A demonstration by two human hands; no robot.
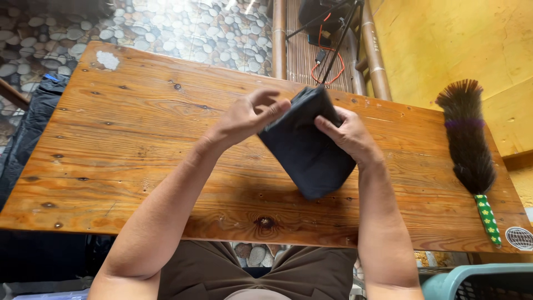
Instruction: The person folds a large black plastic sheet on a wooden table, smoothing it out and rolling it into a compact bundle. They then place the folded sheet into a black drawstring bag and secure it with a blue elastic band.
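Folded dark cloth (308,147), thick bundle, tilted on one corner, lower corner resting on or just above the table (139,144), upper end raised toward the far edge. Pinched from both sides: left hand (250,116) clamped on the upper left edge, thumb over the top, fingers curled behind; right hand (347,133) pressed flat on the right side, fingers spread over the fold. Hold from two sides likely keeps the layers from springing open; tilt likely gives the palms access to both faces. Whether the bottom corner truly touches the wood, cannot tell.

Cloth sits right of table centre, nearer the far edge than the near one. Wide bare planks to the left, knots and a pale patch near the far left corner. Less room to the right: feather duster (466,139) lying lengthwise near the right edge, dark bristles far, green patterned handle (488,219) near, well apart from the cloth. Round sticker (519,238) at the near right corner.

Near edge close to the lap, brown trousers (222,272) below it. Teal basket (477,280) low right, under table level. Pebble floor (194,28) beyond the far edge, tripod legs (338,33) and orange cable behind, yellow wall (455,44) right. Dark bag or cloth (33,122) off the left edge.
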